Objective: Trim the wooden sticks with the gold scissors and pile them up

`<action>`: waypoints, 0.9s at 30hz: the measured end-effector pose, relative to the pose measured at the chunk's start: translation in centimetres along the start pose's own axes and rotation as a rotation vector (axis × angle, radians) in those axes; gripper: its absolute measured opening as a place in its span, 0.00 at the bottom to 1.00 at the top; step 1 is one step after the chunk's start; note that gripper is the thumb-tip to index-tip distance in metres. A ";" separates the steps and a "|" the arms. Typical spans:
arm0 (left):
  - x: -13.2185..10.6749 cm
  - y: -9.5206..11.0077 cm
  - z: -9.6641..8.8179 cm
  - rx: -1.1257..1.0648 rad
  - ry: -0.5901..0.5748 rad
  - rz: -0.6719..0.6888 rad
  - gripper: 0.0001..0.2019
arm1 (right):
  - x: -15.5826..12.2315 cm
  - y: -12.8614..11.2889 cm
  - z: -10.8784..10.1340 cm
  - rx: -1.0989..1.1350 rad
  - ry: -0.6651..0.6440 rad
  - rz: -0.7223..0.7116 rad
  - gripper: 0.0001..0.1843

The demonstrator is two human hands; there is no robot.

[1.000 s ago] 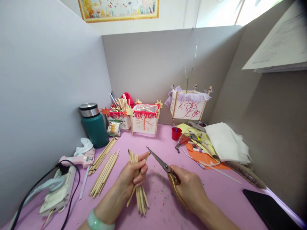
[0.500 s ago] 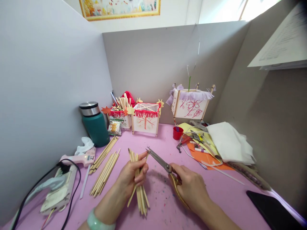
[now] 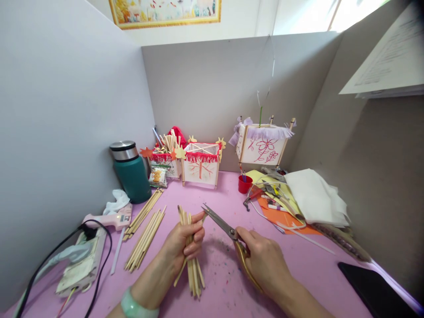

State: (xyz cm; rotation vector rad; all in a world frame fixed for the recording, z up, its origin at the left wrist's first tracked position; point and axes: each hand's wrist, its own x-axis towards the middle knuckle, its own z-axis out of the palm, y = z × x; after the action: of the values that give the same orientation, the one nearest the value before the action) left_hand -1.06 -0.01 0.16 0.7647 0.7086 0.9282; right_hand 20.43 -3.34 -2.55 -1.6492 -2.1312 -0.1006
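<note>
My left hand point(image 3: 180, 247) grips a bundle of thin wooden sticks point(image 3: 192, 276) upright, their ends poking out above and below the fingers. My right hand point(image 3: 265, 260) holds a pair of gold-handled scissors point(image 3: 223, 226) by the handles. The steel blades point left, their tips close to a single stick end point(image 3: 204, 218) beside my left thumb. The blades are almost closed. I cannot tell whether they touch that stick.
Two loose piles of sticks point(image 3: 145, 234) lie left of my hands, near a pink glue gun point(image 3: 109, 221) and a power strip point(image 3: 81, 265). A green flask point(image 3: 130, 171), paper lanterns point(image 3: 261, 143), a red cup point(image 3: 244, 184) and paper scraps point(image 3: 314, 198) stand behind. A black tablet point(image 3: 374, 291) lies front right.
The scissors have turned a little, with the blade tips now slightly higher and further from my left thumb. My left hand and the bundle have barely moved.
</note>
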 end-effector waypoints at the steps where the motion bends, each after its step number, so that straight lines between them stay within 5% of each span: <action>1: 0.0 -0.1 -0.2 -0.012 -0.019 -0.006 0.16 | 0.0 0.0 0.0 0.006 0.001 -0.003 0.09; 27: 0.2 0.0 0.3 0.029 -0.010 0.044 0.21 | 0.3 0.5 0.0 0.093 0.037 0.003 0.12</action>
State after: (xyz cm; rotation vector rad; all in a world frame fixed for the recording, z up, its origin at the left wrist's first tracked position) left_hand -0.72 0.10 0.23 0.8124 0.6998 0.9547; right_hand 20.85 -2.91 -2.57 -1.5855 -2.0734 -0.0308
